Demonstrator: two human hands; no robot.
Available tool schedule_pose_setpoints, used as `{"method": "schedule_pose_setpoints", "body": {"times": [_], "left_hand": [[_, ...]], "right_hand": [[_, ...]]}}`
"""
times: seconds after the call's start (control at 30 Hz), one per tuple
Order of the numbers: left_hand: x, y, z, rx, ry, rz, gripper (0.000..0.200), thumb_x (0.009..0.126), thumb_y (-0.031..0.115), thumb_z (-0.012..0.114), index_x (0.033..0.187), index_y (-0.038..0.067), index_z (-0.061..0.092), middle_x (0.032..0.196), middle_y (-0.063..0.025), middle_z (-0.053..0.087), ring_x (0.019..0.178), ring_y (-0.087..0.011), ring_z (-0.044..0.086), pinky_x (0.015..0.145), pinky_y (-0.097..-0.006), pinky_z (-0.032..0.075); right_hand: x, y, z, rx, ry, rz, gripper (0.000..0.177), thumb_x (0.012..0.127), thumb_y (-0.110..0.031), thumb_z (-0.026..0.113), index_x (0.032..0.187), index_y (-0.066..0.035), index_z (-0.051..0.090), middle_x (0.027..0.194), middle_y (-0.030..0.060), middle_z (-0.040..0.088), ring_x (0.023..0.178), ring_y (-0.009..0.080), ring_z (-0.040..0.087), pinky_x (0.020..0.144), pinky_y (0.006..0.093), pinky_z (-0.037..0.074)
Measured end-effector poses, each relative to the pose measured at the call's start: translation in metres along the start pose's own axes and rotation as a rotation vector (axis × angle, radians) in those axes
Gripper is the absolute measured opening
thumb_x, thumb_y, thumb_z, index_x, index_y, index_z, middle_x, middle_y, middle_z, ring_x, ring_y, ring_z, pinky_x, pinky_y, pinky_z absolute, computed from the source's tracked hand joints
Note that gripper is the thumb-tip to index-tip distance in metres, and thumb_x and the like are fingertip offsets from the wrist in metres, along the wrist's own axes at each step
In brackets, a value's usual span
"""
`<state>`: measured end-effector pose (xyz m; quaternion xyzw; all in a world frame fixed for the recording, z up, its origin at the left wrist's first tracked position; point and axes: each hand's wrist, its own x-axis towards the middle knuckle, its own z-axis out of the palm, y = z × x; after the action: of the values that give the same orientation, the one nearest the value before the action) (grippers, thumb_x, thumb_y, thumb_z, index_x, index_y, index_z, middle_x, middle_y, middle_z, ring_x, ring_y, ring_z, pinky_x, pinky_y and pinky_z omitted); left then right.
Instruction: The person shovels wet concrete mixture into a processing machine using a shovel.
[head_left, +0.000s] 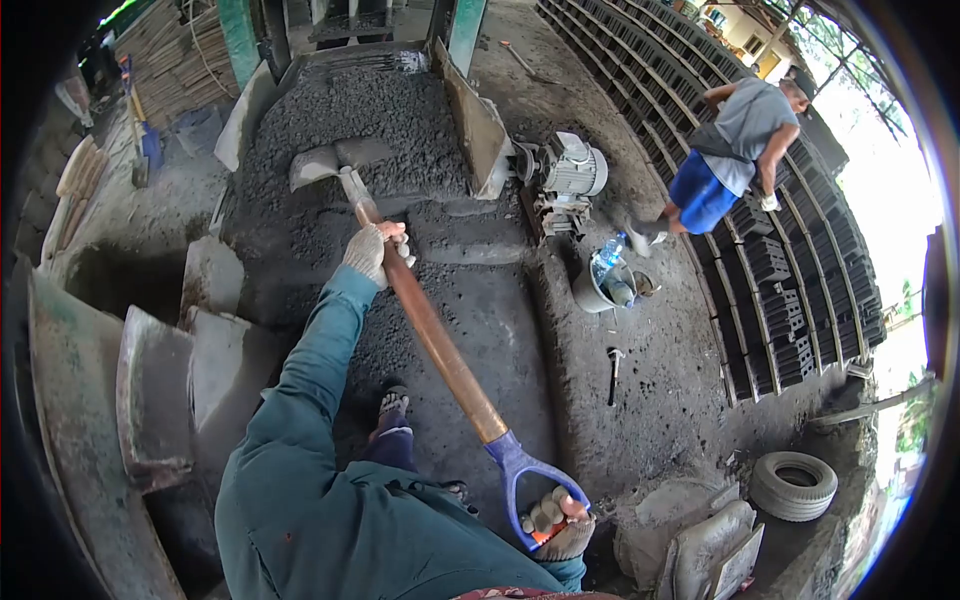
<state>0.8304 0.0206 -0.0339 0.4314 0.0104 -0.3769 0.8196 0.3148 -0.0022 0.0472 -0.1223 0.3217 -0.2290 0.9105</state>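
Note:
A shovel (430, 322) with a brown shaft and a blue D-shaped handle runs diagonally across the middle of the view. My left hand (372, 250), in a knit glove, is closed around the shaft near the blade. At the lower end, my gloved right hand (562, 525) grips the blue handle. The metal blade (318, 166) lies against a heap of dark grey, gravelly mix (375, 120), with some of the mix on its right part. Metal side plates (478, 130) flank the heap.
An electric motor (575, 170) stands right of the heap. Beyond a bucket (603, 285) with bottles, a person (740, 140) bends by racks of dark blocks (790, 270). A hammer (614, 376) and a tire (793, 486) lie at right; a pit (130, 285) opens at left.

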Motion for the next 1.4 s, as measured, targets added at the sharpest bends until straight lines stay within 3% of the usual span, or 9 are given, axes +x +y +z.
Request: {"method": "schedule_pose_setpoints", "body": {"times": [0.2,0.33,0.5,0.57,0.73,0.9,1.13,1.2,1.4], "left_hand": [[0.080,0.045,-0.020,0.009,0.033,0.019,0.022,0.079,0.018,0.073,0.086,0.007,0.056,0.080,-0.0069,0.057,0.064,-0.0222,0.057,0.064,-0.0450,0.053],[0.152,0.100,-0.034,0.044,-0.075,0.044,0.020,0.082,0.017,0.070,0.088,0.005,0.056,0.072,-0.0078,0.055,0.062,-0.0230,0.055,0.063,-0.0437,0.052],[0.140,0.144,0.021,-0.043,0.157,0.071,0.011,0.087,0.010,0.061,0.091,0.005,0.053,0.067,-0.0082,0.052,0.059,-0.0216,0.054,0.058,-0.0405,0.050],[0.109,0.125,0.045,-0.214,0.017,0.027,0.010,0.090,0.009,0.058,0.097,0.008,0.051,0.066,-0.0054,0.053,0.055,-0.0198,0.054,0.055,-0.0419,0.047],[0.009,0.075,0.132,-0.370,-0.213,-0.072,0.017,0.090,0.015,0.062,0.077,0.011,0.050,0.069,-0.0023,0.052,0.059,-0.0170,0.053,0.065,-0.0409,0.047],[-0.048,0.036,0.173,-0.236,-0.456,0.055,0.021,0.082,0.014,0.073,0.093,0.007,0.056,0.080,-0.0068,0.061,0.074,-0.0221,0.066,0.068,-0.0387,0.058],[-0.020,-0.057,0.158,-0.166,-0.155,-0.027,0.028,0.084,0.014,0.071,0.101,0.004,0.051,0.088,-0.0064,0.056,0.076,-0.0196,0.061,0.067,-0.0389,0.057],[0.006,-0.053,0.139,-0.040,-0.075,0.010,0.032,0.084,0.020,0.072,0.102,0.003,0.052,0.088,-0.0075,0.056,0.072,-0.0197,0.059,0.064,-0.0389,0.055],[0.017,-0.060,0.113,0.002,-0.072,0.039,0.042,0.081,0.030,0.076,0.106,0.006,0.052,0.088,-0.0086,0.056,0.075,-0.0208,0.058,0.070,-0.0379,0.053]], "right_hand": [[0.079,0.034,0.050,-0.012,0.063,-0.032,0.015,0.081,-0.024,0.061,0.074,-0.012,0.055,0.060,0.0004,0.050,0.055,0.0216,0.052,0.061,0.0413,0.044],[0.147,0.070,0.093,0.159,-0.229,0.018,0.016,0.081,-0.026,0.062,0.079,-0.012,0.054,0.066,0.0010,0.051,0.063,0.0217,0.053,0.063,0.0413,0.044],[0.140,0.040,0.170,-0.540,-0.049,-0.413,0.032,0.082,-0.033,0.064,0.093,-0.003,0.057,0.077,0.0109,0.059,0.069,0.0280,0.062,0.061,0.0409,0.053],[0.113,-0.019,0.143,-0.556,-0.244,-0.445,0.044,0.075,-0.043,0.067,0.080,0.000,0.060,0.068,0.0131,0.057,0.062,0.0287,0.063,0.056,0.0409,0.055],[0.059,-0.096,0.033,-0.378,0.442,-0.805,0.028,0.084,-0.032,0.067,0.091,-0.006,0.064,0.071,0.0065,0.061,0.057,0.0208,0.059,0.053,0.0303,0.052],[-0.016,-0.130,-0.003,-0.361,0.263,-0.739,0.034,0.086,-0.037,0.064,0.093,-0.004,0.062,0.071,0.0081,0.061,0.066,0.0241,0.064,0.064,0.0358,0.058],[-0.041,-0.127,0.010,-0.156,0.012,-0.795,0.060,0.088,-0.026,0.060,0.139,0.000,0.044,0.080,0.0070,0.057,0.055,0.0139,0.054,0.056,0.0323,0.056],[-0.016,-0.117,0.002,-0.162,-0.194,-0.638,0.057,0.090,-0.017,0.058,0.141,0.001,0.042,0.079,0.0103,0.056,0.053,0.0189,0.055,0.045,0.0342,0.055],[0.005,-0.084,0.002,-0.171,-0.016,-0.634,0.058,0.084,-0.019,0.064,0.135,0.002,0.046,0.075,0.0090,0.056,0.054,0.0184,0.058,0.045,0.0353,0.055]]}}
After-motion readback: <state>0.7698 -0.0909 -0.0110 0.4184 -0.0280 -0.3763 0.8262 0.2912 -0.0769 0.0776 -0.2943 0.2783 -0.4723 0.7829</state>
